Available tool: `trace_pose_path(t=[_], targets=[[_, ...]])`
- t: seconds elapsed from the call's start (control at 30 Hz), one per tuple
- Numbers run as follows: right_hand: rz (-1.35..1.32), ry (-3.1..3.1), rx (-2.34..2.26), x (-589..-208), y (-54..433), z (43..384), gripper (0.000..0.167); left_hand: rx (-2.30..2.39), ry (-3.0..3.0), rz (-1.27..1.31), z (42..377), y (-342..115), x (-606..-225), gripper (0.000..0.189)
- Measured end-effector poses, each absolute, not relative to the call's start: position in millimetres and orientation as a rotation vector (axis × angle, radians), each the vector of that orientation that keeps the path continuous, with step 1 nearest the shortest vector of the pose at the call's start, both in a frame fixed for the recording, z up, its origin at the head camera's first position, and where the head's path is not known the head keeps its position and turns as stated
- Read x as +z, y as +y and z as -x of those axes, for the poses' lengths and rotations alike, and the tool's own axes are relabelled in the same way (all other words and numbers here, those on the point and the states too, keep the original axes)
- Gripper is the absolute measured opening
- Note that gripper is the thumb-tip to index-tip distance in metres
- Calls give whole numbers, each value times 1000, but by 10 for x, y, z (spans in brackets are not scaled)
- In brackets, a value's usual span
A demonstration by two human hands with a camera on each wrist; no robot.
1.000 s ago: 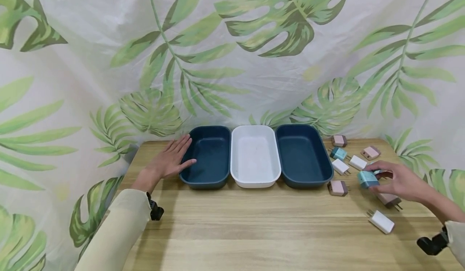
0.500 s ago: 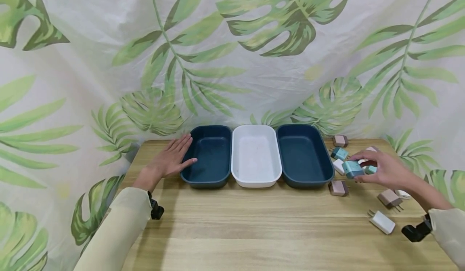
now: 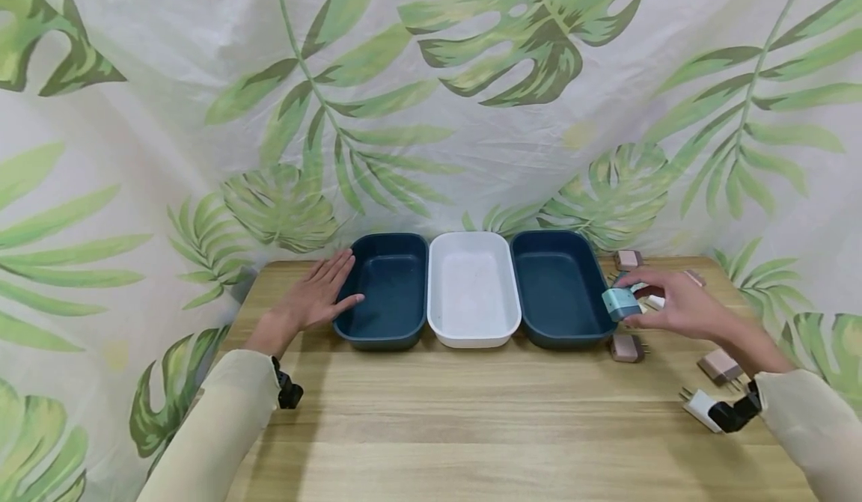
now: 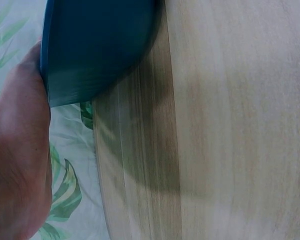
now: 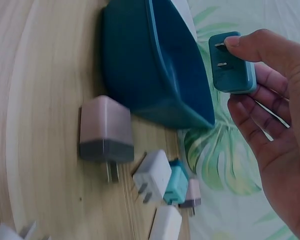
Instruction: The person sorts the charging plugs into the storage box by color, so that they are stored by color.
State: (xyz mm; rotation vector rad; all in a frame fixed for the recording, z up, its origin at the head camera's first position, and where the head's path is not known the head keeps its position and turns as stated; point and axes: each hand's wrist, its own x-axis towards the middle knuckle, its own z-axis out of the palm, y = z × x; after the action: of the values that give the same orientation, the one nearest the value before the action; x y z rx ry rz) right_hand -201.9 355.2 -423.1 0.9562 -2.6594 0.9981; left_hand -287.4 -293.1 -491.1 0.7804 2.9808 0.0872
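Note:
My right hand (image 3: 680,304) pinches a teal plug-in charger (image 3: 621,304) at the right rim of the right dark blue tray (image 3: 566,341). In the right wrist view the thumb presses by the metal prongs on the charger's dark face, and fingers support its other side. My left hand (image 3: 313,296) rests with straight fingers on the outer left edge of the left dark blue tray (image 3: 380,343). The left wrist view shows that hand (image 4: 20,150) against the tray's wall (image 4: 95,60). A white tray (image 3: 474,341) stands between the two blue ones.
More chargers lie right of the trays: a pink one (image 3: 626,348) near the tray's corner, another pink one (image 3: 720,366), and a white one (image 3: 699,408) partly behind the wrist camera. A white charger (image 5: 152,172) and teal one (image 5: 176,185) sit close together. Patterned cloth hangs behind.
My right hand has carried the teal charger leftward over the other chargers to the right blue tray's rim. My left hand has stayed at the left tray.

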Motion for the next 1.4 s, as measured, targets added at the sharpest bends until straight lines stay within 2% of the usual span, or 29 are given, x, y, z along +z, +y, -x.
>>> trace_pose_path(t=[0.53, 1.07, 1.4], targets=[[-923, -2689, 1145, -4251, 3157, 2139, 44, 103, 3002, -784, 2802, -2915, -4858, 90], [-1027, -2639, 1231, -4375, 2814, 2307, 44, 46, 2980, -761, 2809, -2884, -4815, 89], [-971, -2685, 1246, -4361, 2541, 2328, 42, 78, 2984, -777, 2804, -2878, -4817, 89]])
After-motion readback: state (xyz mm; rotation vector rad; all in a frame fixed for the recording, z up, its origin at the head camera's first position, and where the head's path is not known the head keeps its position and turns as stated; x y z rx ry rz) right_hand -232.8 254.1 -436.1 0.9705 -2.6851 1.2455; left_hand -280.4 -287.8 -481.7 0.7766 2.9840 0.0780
